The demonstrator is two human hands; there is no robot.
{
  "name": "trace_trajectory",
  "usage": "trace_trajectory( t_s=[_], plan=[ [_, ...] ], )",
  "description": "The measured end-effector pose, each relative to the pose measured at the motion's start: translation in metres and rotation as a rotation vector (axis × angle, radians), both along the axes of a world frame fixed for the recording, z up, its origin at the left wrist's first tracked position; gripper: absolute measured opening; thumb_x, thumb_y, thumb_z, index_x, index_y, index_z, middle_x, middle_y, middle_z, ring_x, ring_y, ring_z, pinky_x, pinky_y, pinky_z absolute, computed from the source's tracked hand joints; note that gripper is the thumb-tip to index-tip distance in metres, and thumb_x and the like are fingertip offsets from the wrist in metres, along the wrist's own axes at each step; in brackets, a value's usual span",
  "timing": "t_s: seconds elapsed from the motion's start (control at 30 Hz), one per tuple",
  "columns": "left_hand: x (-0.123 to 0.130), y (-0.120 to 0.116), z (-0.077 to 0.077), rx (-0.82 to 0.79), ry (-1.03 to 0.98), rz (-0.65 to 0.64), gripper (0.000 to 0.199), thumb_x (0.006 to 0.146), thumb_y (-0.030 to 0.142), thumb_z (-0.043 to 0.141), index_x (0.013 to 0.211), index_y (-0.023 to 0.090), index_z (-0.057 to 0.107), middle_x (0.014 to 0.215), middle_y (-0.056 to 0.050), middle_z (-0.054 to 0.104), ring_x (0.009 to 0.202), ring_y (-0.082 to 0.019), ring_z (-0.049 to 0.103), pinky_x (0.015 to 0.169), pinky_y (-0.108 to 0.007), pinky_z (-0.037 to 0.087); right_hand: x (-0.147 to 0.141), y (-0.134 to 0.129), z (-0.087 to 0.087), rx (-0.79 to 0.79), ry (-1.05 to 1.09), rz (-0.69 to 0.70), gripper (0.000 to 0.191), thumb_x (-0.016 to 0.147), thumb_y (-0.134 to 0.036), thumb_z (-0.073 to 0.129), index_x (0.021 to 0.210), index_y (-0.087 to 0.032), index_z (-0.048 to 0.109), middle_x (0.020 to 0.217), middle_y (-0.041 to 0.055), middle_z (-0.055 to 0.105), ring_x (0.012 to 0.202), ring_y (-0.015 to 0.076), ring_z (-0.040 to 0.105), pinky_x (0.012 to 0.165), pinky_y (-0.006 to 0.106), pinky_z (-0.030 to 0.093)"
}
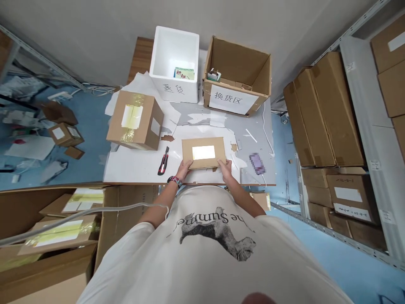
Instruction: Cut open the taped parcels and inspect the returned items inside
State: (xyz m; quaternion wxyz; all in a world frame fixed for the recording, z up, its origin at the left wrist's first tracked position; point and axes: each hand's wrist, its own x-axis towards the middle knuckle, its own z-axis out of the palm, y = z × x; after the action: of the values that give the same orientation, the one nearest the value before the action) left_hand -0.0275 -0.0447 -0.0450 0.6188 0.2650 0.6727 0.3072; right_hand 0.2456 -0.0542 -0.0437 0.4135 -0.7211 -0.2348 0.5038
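Flat cardboard box [204,163] grasped in both hands at the near side of the bench [253,121].
The left hand's [184,169] grip holds its near left corner, the right hand's [225,168] its near right, thumbs on top, white label [203,152] between. A utility knife [163,161] lies to the left, near a taped carton [144,126]; behind stand a white foam box [193,91] and an open carton [242,52].
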Motion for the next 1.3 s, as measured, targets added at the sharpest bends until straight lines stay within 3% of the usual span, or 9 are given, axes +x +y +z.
trace_trajectory(
  t_s=[0.13,0.3,0.43,0.6,0.7,0.83,0.93,1.13,1.3],
  plan=[
    [0.000,0.005,0.000,0.076,-0.090,-0.018,0.079,0.094,0.075,0.083,0.153,0.024,0.066,0.155,-0.020,0.076,0.146,-0.035,0.073,0.120,-0.052,0.064,-0.007,0.012,0.009,0.034,0.025,-0.051,0.064,0.073,-0.057,0.093,0.112,-0.032,0.047,0.118,0.0081,0.081,0.112,0.0278,0.078,0.096,0.041,0.066],
    [-0.009,0.002,-0.003,0.329,0.020,-0.082,0.083,0.099,0.070,0.077,0.163,0.021,0.061,0.155,-0.020,0.076,0.151,-0.036,0.069,0.136,-0.059,0.051,-0.001,0.013,0.017,0.138,-0.058,0.095,0.063,0.079,-0.058,0.089,0.121,-0.031,0.051,0.125,0.0071,0.081,0.115,0.0261,0.078,0.104,0.040,0.064],
    [-0.029,0.008,-0.012,0.487,0.180,-0.287,0.084,0.095,0.062,0.077,0.165,0.019,0.059,0.156,-0.021,0.074,0.156,-0.040,0.064,0.139,-0.063,0.045,0.009,0.013,0.007,0.145,-0.213,0.249,0.058,0.077,-0.049,0.090,0.123,-0.030,0.060,0.127,0.0050,0.083,0.128,0.0296,0.075,0.117,0.046,0.060],
    [-0.059,0.020,-0.027,0.533,0.400,-0.486,0.067,0.091,0.037,0.070,0.156,0.022,0.069,0.160,-0.020,0.071,0.173,-0.042,0.044,0.149,-0.066,0.025,0.009,0.005,-0.014,-0.012,-0.279,0.231,0.036,0.074,-0.037,0.090,0.104,-0.030,0.071,0.102,0.0059,0.086,0.126,0.0391,0.079,0.120,0.056,0.058],
    [-0.077,0.019,-0.028,0.553,0.509,-0.533,0.070,0.083,0.026,0.070,0.153,0.023,0.072,0.168,-0.020,0.065,0.174,-0.045,0.040,0.148,-0.069,0.024,0.015,-0.001,-0.016,-0.008,-0.275,0.239,0.033,0.077,-0.038,0.086,0.107,-0.028,0.076,0.105,0.0070,0.088,0.123,0.0399,0.081,0.122,0.061,0.057],
    [-0.103,0.005,-0.027,0.375,0.829,-0.358,0.082,0.086,0.026,0.070,0.167,0.022,0.057,0.174,-0.026,0.054,0.168,-0.049,0.044,0.141,-0.071,0.034,0.038,-0.004,-0.005,0.080,-0.307,0.185,0.037,0.088,-0.045,0.073,0.118,-0.024,0.079,0.132,0.0140,0.088,0.133,0.0368,0.079,0.127,0.061,0.055],
    [-0.120,-0.007,-0.030,0.124,0.916,-0.280,0.079,0.087,0.030,0.075,0.162,0.017,0.055,0.158,-0.031,0.060,0.152,-0.054,0.058,0.127,-0.072,0.047,0.053,0.000,0.007,0.177,-0.356,0.074,0.050,0.094,-0.052,0.065,0.128,-0.018,0.079,0.142,0.0223,0.084,0.138,0.0363,0.077,0.126,0.059,0.056],
    [-0.134,-0.003,-0.028,-0.036,0.756,-0.207,0.052,0.078,0.039,0.086,0.125,0.022,0.070,0.117,-0.019,0.078,0.126,-0.046,0.075,0.114,-0.061,0.057,0.044,0.031,0.032,0.261,-0.369,0.082,0.081,0.100,-0.063,0.064,0.168,-0.019,0.060,0.174,0.0241,0.063,0.152,0.0341,0.068,0.131,0.056,0.052],
    [-0.119,0.019,0.000,0.126,0.437,0.107,0.042,0.082,0.042,0.079,0.118,0.020,0.078,0.103,-0.008,0.079,0.101,-0.028,0.078,0.101,-0.042,0.064,0.005,0.047,0.047,0.118,-0.365,0.332,0.103,0.098,-0.058,0.072,0.185,-0.020,0.034,0.180,0.0206,0.057,0.158,0.0304,0.064,0.132,0.049,0.052]
  ],
)
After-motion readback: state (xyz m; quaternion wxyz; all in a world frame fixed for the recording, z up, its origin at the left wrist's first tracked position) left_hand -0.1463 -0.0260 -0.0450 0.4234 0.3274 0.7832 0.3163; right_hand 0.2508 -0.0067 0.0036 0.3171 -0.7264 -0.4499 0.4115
